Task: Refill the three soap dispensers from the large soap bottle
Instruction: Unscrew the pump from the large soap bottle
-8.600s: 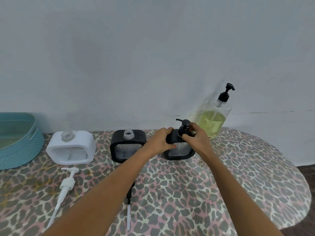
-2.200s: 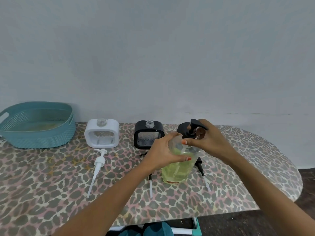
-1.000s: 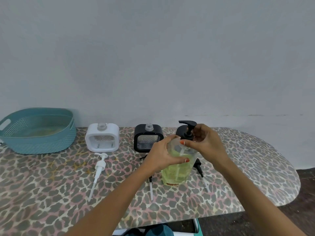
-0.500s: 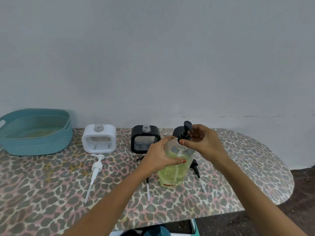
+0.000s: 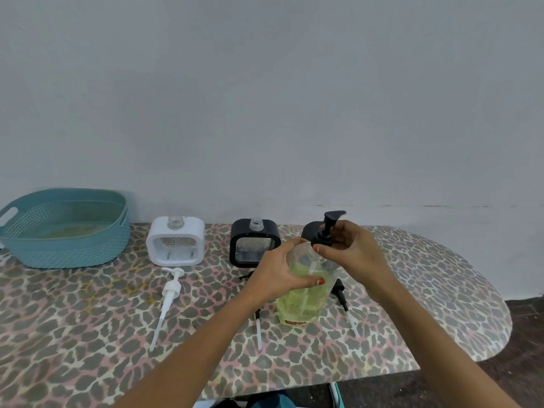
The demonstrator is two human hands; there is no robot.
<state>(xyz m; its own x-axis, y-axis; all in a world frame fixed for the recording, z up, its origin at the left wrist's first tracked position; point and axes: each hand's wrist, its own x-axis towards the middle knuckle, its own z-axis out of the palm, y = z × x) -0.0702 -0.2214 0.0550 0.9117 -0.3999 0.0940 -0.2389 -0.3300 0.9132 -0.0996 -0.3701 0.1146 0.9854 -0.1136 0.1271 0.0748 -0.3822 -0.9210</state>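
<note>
Here the large soap bottle (image 5: pixel 303 304) stands upright on the tabletop (image 5: pixel 88 319), right of centre, between the back and front edges. The left hand (image 5: pixel 282 275) curls round its shoulder. The right hand (image 5: pixel 353 257) pinches the black pump (image 5: pixel 326 228) at the neck. About half full, the bottle is probably weighty, and its smooth clear wall may flex or slip. A firm hold round the body seems best for pouring into the white dispenser (image 5: pixel 175 241), black dispenser (image 5: pixel 254 241) and third dispenser (image 5: pixel 309 231) along the back edge.

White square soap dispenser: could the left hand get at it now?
Likely yes, once freed: the left hand grips the large clear soap bottle, but nothing stands between it and the white square dispenser.
</note>
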